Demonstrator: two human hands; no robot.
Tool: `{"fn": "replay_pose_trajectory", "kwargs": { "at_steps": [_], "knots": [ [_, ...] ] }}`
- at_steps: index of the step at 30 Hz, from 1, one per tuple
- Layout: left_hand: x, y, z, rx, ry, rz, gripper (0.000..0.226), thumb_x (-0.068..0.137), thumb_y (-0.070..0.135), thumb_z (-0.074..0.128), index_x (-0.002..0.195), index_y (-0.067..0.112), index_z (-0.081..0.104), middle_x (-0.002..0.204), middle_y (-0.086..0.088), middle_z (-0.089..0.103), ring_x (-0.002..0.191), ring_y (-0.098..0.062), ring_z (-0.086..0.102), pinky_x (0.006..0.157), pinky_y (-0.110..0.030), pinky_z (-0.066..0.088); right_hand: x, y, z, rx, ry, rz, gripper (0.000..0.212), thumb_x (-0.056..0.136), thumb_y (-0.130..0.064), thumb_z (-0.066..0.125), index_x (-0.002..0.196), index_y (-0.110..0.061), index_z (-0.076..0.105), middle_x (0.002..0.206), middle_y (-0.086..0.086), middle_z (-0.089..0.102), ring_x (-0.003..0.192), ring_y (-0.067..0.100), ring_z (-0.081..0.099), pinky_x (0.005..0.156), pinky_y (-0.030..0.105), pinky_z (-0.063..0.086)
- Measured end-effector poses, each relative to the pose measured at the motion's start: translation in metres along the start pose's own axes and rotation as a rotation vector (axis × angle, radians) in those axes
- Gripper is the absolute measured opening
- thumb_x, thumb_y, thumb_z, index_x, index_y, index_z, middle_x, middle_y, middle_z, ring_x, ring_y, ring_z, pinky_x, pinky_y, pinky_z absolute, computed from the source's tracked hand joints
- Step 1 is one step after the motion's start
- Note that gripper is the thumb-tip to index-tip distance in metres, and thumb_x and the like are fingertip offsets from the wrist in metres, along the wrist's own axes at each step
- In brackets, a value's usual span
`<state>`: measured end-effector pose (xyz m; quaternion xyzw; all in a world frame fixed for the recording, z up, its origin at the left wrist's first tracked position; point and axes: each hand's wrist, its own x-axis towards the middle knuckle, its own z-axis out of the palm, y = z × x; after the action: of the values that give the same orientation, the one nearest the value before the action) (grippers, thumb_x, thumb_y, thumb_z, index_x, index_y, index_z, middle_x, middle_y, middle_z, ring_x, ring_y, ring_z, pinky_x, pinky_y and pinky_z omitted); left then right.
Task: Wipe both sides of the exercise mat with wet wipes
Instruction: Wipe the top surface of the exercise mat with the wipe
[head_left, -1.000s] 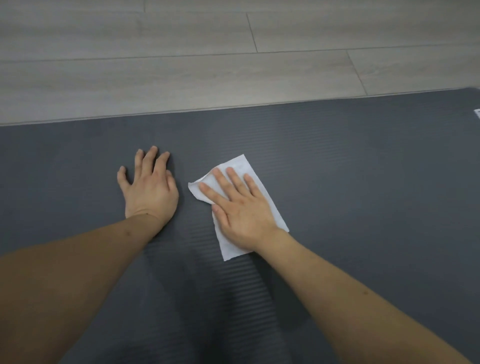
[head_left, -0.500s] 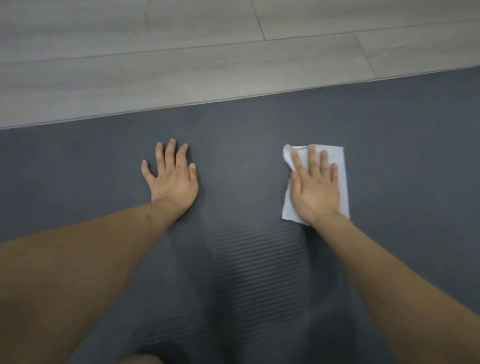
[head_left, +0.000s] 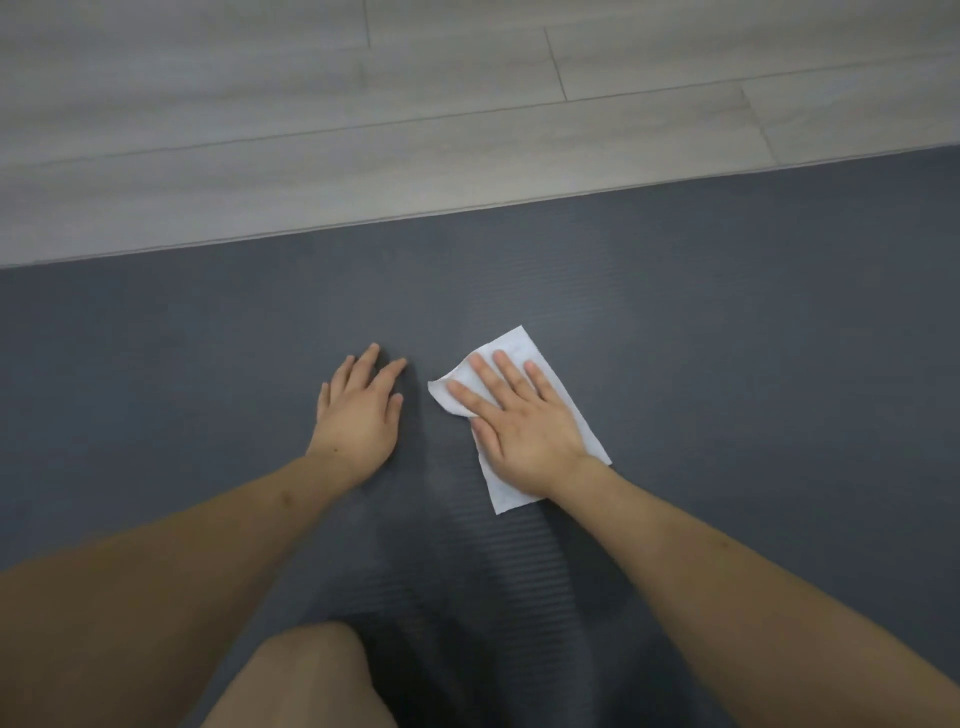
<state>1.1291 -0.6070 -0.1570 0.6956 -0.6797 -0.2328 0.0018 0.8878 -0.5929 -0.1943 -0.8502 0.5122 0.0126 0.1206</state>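
Note:
A dark grey ribbed exercise mat (head_left: 727, 338) lies flat on the floor and fills most of the view. A white wet wipe (head_left: 519, 347) is spread on the mat near its middle. My right hand (head_left: 524, 426) presses flat on the wipe with straight fingers. My left hand (head_left: 358, 415) rests flat on the bare mat just left of the wipe, fingers spread, holding nothing. A faint damp streak shows on the mat between and below the hands.
Pale grey wood-plank floor (head_left: 363, 130) runs beyond the mat's far edge. My bare knee (head_left: 306, 675) shows at the bottom middle, over the mat.
My right hand slid the wipe out to the right and has come back left, close to my left hand. The left hand stays planted. My knee has come into view.

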Motion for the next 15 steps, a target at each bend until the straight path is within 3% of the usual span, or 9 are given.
{"fn": "replay_pose_trajectory", "kwargs": {
  "at_steps": [9,13,15],
  "knots": [
    [-0.028,0.130,0.038,0.017,-0.025,-0.077,0.050,0.108,0.035,0.037,0.157,0.035,0.029,0.169,0.001,0.012,0.155,-0.026,0.009,0.123,-0.057,0.018,-0.060,0.166,-0.032,0.047,0.021,0.358,0.056,0.107,-0.046,0.014,0.163,-0.046,0.005,0.173,-0.008,-0.007,0.159,0.017,-0.011,0.128,0.046,-0.005],
    [-0.020,0.177,0.059,0.097,-0.220,-0.188,0.064,0.106,0.049,0.040,0.159,0.048,0.004,0.169,0.008,-0.017,0.156,-0.024,-0.014,0.117,-0.071,0.013,-0.104,0.251,-0.042,0.074,0.059,0.548,0.058,0.106,-0.045,0.013,0.163,-0.045,0.004,0.173,-0.007,-0.008,0.159,0.018,-0.011,0.128,0.047,-0.005],
    [-0.012,0.176,0.057,0.122,-0.298,-0.197,0.069,0.104,0.053,0.044,0.158,0.050,0.001,0.167,0.010,-0.023,0.155,-0.025,-0.018,0.113,-0.075,0.018,-0.122,0.282,-0.046,0.089,0.074,0.607,0.058,0.106,-0.045,0.012,0.163,-0.044,0.004,0.173,-0.005,-0.008,0.159,0.019,-0.010,0.128,0.048,-0.003]
  ]
}}
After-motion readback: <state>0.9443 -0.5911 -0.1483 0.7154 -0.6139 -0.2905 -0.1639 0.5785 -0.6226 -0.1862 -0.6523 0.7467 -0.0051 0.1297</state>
